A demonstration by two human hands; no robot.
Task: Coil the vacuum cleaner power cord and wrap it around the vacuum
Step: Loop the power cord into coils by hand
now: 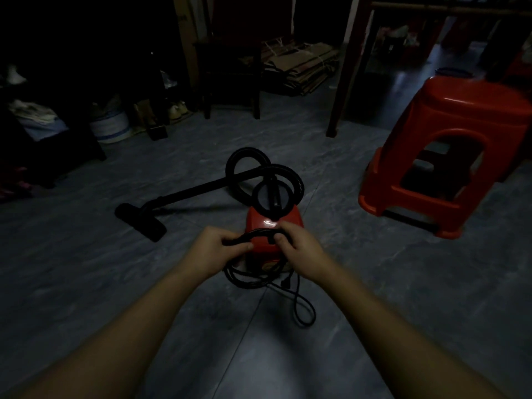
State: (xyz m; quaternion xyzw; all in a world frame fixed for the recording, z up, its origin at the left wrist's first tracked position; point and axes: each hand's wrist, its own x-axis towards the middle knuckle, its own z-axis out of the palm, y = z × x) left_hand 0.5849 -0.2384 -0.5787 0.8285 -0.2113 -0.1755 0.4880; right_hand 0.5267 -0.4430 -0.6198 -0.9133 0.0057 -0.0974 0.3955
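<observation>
Gripping the coiled black power cord (pixel 250 279) just above the red canister vacuum (pixel 273 223), your left hand (pixel 218 249) and right hand (pixel 299 249) curl their fingers round the bundle's top. Loosen either grip and the loops may spill; the loose tail could snag.

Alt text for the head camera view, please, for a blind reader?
A left hand and right hand grip a coiled black power cord over a red vacuum cleaner on a dim grey floor, a loose loop trailing toward the viewer. Its black hose curls behind, the floor head lies to the left, and a red stool stands at right.
</observation>
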